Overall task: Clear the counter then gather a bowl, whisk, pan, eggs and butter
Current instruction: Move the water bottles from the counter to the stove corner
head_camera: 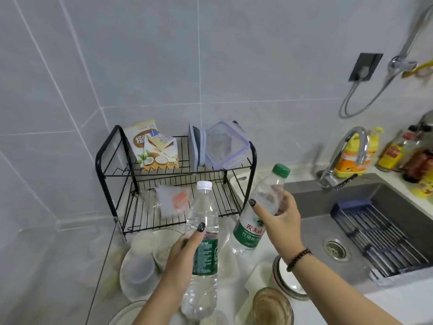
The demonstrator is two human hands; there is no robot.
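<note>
My left hand (181, 256) grips a clear water bottle with a white cap (203, 235), held upright above the counter. My right hand (280, 218) grips a second clear bottle with a green cap and green label (262, 207), tilted with its cap toward the upper right. Both bottles hang over the white counter (241, 266) in front of the black wire rack (173, 177). Under my arms lie white plates and a plastic bowl (138, 270), a metal-rimmed bowl (284, 280) and a brownish glass bowl (273, 306).
The rack holds snack packets (153, 146), a lidded plastic box (226, 145) and a small bag on its lower shelf. To the right is a grey sink (351, 231) with a faucet (344, 156) and a drain rack (379, 233). Sauce and oil bottles (396, 156) stand behind it.
</note>
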